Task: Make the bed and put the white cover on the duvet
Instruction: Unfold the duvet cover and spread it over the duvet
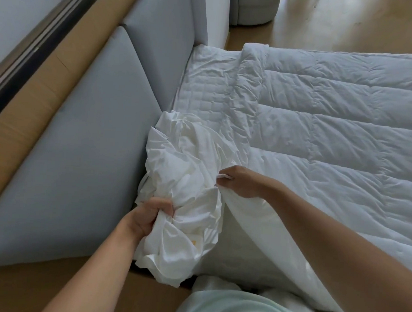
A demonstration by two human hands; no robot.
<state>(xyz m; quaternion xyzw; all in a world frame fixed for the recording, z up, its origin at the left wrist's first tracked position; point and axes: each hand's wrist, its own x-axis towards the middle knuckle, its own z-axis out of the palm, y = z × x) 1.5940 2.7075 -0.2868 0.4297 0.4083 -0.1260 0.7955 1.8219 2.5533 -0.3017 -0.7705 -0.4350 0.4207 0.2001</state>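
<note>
Your left hand [149,215] clenches the one bunched cover [187,178], its length running along the headboard [81,149], while your right hand [243,181] pinches the edge of the one duvet [332,138].

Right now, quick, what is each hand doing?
Left hand: closed, gripping the bunched white cover.
Right hand: closed, pinching the duvet at its raised edge.

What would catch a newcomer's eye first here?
The crumpled white cover, bunched low at centre, with the left hand gripping its lower part. Beside it the right hand pinches what looks like the edge of the quilted duvet, which spreads rightward; a grey headboard stands on the left.
</note>
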